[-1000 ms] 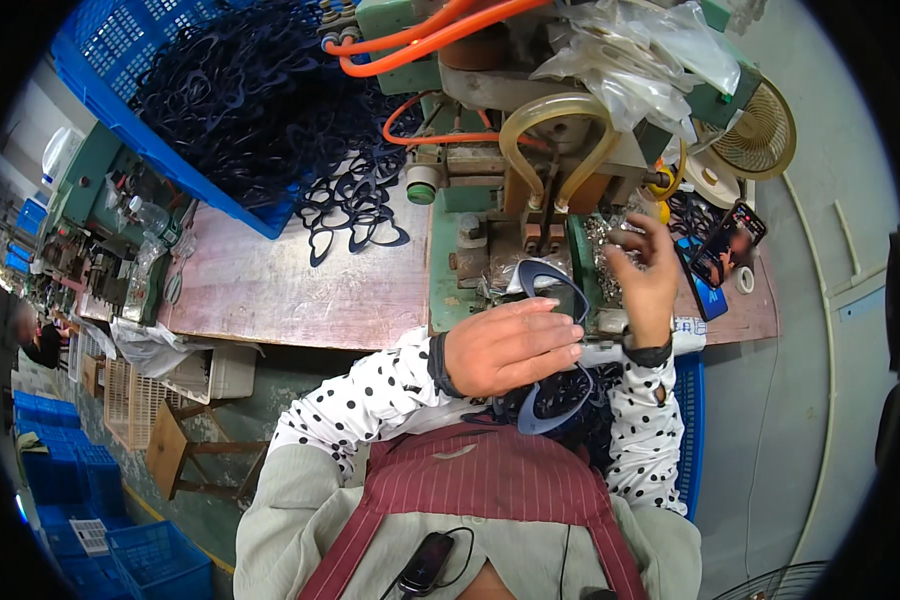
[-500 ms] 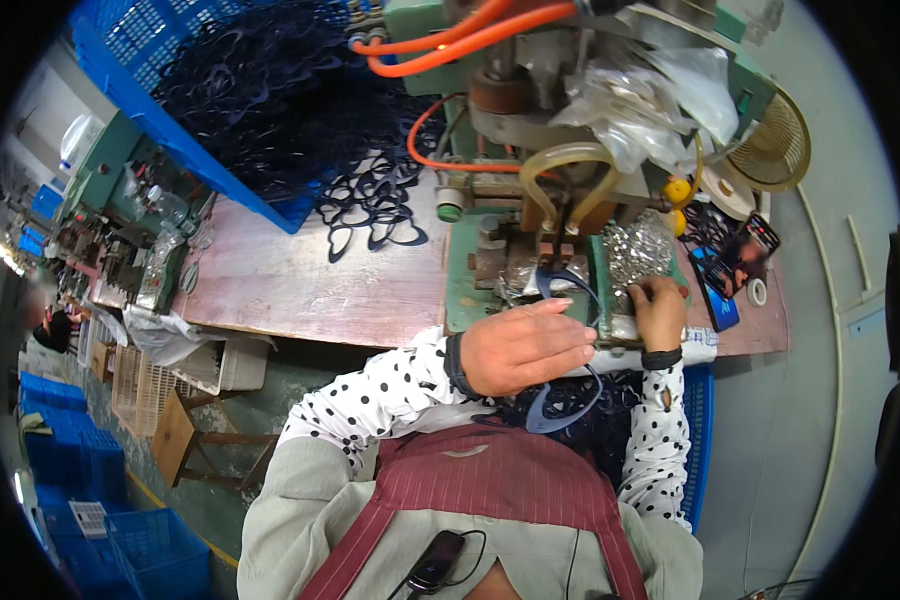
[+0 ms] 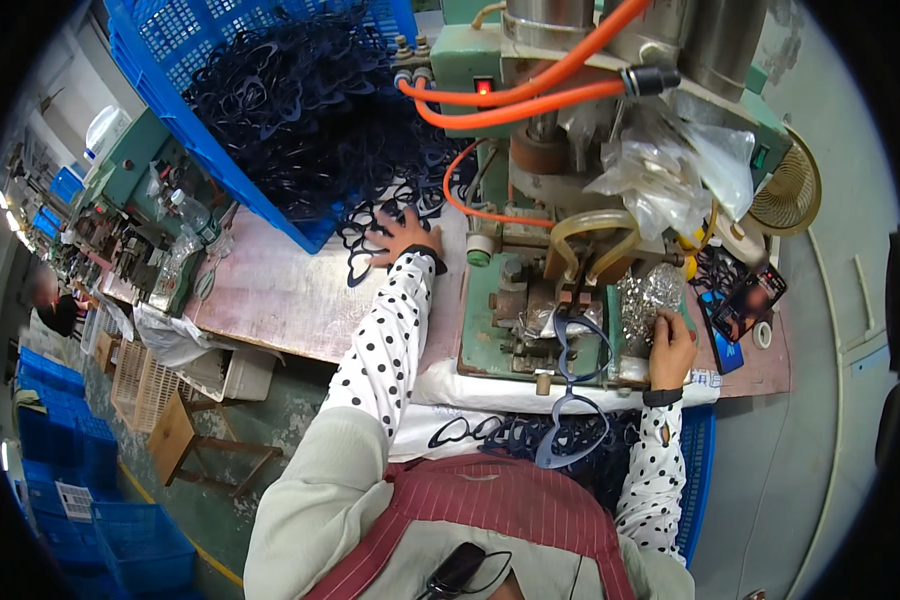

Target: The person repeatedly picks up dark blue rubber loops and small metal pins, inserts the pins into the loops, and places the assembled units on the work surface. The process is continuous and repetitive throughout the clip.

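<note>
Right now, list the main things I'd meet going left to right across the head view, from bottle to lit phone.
Clear bottle → left hand → green-ended knob → blue looped piece → right hand → lit phone.

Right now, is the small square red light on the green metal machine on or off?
On: the red light glows brightly on the green metal machine.

I see loops (image 3: 280,110) in the crate (image 3: 210,147) and on the table (image 3: 290,300); the press (image 3: 542,155) stands right of the crate; a phone (image 3: 749,306) farther right.
</note>
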Demonstrator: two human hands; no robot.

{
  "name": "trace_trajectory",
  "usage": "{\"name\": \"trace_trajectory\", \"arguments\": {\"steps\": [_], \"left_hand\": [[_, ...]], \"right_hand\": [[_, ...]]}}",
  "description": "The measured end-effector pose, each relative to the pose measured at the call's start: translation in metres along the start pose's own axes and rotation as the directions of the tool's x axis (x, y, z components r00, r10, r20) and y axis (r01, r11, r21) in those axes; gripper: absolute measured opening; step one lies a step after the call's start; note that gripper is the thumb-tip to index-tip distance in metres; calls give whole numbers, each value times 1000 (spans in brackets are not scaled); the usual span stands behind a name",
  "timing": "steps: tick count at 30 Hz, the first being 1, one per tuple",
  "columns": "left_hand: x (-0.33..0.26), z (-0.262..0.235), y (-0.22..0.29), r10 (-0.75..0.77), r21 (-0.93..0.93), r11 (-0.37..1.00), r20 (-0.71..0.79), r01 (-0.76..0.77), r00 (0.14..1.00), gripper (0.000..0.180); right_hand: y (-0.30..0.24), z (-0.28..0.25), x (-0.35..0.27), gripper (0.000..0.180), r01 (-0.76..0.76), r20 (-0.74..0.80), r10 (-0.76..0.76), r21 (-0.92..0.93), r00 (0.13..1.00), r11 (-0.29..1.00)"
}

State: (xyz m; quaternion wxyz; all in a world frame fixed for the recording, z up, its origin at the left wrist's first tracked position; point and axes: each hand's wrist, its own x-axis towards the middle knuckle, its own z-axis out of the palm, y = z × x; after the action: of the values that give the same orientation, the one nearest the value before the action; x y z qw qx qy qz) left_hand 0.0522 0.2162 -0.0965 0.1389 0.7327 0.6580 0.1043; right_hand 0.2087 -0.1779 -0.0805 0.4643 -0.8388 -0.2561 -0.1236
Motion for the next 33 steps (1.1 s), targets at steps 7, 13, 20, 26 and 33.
{"name": "trace_trajectory", "arguments": {"steps": [7,13,20,26,33], "left_hand": [[8,34,-57,424,102,905,-190,-412,885,64],[-34,-11,-116,935,-19,355,-17,-935,355,67],[-32,-45,-132,923,120,345,-226,-931,313,37],[-73,-85,-87,645,-185,503,-569,-844,509,12],[-142,-119,-56,743,-235,84,-633,-968,218,27]], "right_hand": [[5,2,2,15,60,-22,-61,-73,998,996],[3,4,1,12,-51,-49,50,-12,998,999],[-61,-5,2,12,-55,73,31,347,997,936],[-142,-19,-8,15,-52,284,-101,483,953,874],[-156,1,-6,37,-203,371,-12,534,929,821]]}}
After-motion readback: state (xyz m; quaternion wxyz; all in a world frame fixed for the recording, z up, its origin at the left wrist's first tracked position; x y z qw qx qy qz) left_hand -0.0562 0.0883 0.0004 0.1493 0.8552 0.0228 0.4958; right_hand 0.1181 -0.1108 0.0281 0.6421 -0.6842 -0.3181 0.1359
